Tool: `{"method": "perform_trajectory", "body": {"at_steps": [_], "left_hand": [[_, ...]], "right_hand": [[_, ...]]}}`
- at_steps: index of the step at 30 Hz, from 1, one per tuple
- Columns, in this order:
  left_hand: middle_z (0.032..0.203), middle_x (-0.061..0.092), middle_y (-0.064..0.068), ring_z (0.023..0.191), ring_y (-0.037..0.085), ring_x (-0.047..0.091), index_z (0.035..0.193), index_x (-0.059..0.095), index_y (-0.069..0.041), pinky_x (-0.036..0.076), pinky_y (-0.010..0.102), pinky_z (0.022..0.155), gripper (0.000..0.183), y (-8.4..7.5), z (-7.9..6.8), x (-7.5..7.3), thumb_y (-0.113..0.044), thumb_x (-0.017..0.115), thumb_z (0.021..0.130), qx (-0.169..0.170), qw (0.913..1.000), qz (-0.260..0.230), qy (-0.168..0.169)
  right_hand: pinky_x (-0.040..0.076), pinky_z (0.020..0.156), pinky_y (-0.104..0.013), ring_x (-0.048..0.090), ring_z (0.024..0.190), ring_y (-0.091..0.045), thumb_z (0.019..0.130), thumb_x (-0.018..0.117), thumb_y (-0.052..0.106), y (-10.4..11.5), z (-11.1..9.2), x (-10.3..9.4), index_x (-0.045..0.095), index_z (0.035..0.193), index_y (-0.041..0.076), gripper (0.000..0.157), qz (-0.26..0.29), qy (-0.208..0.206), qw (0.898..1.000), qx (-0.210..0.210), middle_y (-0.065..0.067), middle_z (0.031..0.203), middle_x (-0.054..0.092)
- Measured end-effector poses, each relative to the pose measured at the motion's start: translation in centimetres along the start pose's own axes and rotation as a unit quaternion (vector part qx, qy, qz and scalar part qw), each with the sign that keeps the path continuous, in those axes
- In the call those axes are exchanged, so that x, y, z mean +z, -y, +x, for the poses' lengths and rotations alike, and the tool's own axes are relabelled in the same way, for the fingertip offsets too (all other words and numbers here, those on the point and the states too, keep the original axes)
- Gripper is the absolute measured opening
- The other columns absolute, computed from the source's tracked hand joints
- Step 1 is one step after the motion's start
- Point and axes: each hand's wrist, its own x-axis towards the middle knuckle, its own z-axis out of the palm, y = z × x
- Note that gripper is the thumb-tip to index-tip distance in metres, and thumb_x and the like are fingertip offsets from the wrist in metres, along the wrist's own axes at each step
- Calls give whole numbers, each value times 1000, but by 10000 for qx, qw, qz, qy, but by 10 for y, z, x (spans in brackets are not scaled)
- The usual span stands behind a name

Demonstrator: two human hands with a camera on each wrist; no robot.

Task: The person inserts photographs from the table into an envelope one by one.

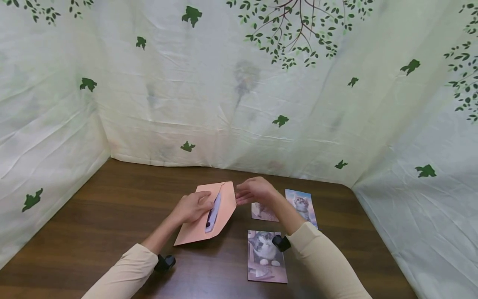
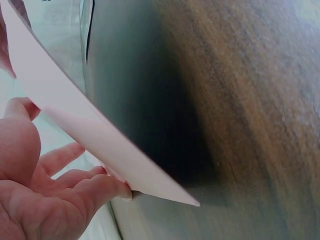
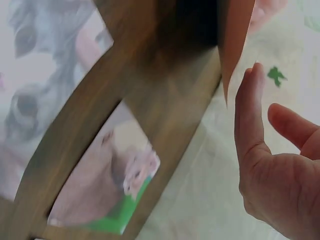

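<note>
My left hand [image 1: 191, 207] grips a salmon-pink envelope [image 1: 191, 233] tilted above the table, thumb on the near face and fingers behind it. Its flap stands unfolded toward the right. In the envelope's opening shows a pale lilac card [image 1: 213, 216] with a dark spot near its lower end. The left wrist view has the left hand's fingers [image 2: 75, 190] against the underside of the envelope [image 2: 110, 140]. My right hand [image 1: 257, 191] is beside the flap's right edge, its fingers extended. From the right wrist view I cannot tell whether the fingertips [image 3: 256, 75] touch the flap [image 3: 234, 45].
On the brown wooden table [image 1: 149, 199], to the right, lie a grey-and-white cat picture card [image 1: 264, 253], a kitten card [image 1: 301, 203] and a third card [image 1: 262, 212], partly hidden by the right arm. A white leaf-print cloth [image 1: 209, 91] encloses the back and sides.
</note>
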Motion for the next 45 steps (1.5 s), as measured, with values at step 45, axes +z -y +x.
{"method": "perform_trajectory", "body": {"at_steps": [45], "left_hand": [[143, 59, 23, 134, 47, 52, 142, 58, -3, 42, 57, 108, 53, 2, -1, -1, -34, 58, 98, 113, 9999, 9, -46]], "right_hand": [[58, 93, -37, 68, 94, -17, 107, 44, 18, -57, -89, -168, 33, 148, -15, 54, -31, -1027, 9937, 440, -27, 131, 58]]}}
